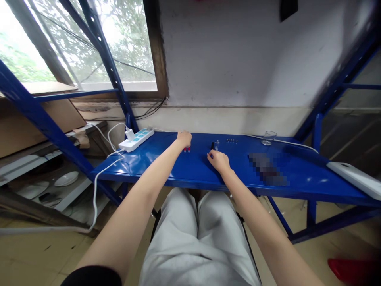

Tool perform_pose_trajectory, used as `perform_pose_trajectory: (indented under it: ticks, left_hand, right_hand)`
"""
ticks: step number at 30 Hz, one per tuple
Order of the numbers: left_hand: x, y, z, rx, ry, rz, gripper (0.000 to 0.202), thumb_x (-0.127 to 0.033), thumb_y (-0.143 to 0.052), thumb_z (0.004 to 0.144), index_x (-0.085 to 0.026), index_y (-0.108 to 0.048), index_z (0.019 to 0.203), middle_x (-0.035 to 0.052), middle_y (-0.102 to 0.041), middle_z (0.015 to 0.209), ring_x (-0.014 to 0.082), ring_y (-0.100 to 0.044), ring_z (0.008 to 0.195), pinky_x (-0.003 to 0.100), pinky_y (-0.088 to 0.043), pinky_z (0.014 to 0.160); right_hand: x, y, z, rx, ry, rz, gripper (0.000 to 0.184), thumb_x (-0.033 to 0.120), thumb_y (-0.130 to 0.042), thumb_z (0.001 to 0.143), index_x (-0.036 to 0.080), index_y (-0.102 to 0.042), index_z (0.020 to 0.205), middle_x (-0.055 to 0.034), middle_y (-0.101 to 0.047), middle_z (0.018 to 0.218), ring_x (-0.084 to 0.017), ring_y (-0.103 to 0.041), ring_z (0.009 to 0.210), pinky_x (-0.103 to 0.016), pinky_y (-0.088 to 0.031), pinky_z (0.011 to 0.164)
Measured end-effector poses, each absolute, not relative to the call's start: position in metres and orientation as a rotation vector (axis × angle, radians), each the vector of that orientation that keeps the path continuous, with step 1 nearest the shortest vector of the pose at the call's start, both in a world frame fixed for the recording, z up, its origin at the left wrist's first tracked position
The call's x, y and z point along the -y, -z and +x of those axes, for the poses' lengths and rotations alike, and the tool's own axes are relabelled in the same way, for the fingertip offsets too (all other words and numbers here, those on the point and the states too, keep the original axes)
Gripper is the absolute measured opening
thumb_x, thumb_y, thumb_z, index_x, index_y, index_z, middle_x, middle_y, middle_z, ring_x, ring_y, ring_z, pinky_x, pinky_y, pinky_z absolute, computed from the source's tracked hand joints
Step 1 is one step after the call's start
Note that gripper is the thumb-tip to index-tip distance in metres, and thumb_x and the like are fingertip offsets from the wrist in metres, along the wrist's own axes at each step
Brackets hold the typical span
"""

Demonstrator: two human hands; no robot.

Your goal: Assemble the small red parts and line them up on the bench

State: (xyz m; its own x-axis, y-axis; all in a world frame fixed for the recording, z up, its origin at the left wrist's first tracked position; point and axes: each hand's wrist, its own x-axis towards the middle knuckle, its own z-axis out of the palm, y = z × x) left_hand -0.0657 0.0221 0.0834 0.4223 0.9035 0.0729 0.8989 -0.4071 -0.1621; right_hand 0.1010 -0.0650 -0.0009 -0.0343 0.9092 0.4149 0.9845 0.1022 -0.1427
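Observation:
On the blue table (198,171), my left hand (184,139) is near the back, its fingers curled downward and mostly hidden behind the hand. Just below it are small red pieces with pale tips (187,149), too small to name. My right hand (219,159) rests nearer the front edge with its fingers closed; what they hold, if anything, does not show. Right beyond its fingers stands a small black piece (212,145). Beside that are small clear pieces (217,144). Farther right lie several tiny metallic pieces (231,140) in rows.
A white power strip (137,140) with a plugged-in cable sits at the left end. A clear glass (268,138) is at the back right, with a blurred-out object (268,169) in front. A white device (355,178) lies at the right end. Blue frame posts flank the table.

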Motion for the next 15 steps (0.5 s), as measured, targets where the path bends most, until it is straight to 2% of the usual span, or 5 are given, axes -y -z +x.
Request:
perform_pose_trajectory:
  ticks: [15]
  left_hand:
    - [-0.0224,-0.0847,-0.0668,1.627,-0.044,-2.489,0.017,-0.012,-0.059,0.065,-0.016,-0.066,0.081,0.0118,-0.061,0.105,0.0271,-0.047,0.107,0.047,-0.027,0.097]
  right_hand:
    - [0.0637,0.0019,0.1022,1.978,0.228,-1.890,0.025,0.034,-0.038,0.086,0.021,-0.059,0.084,-0.0049,-0.065,0.080,-0.016,-0.058,0.069,-0.023,-0.029,0.053]
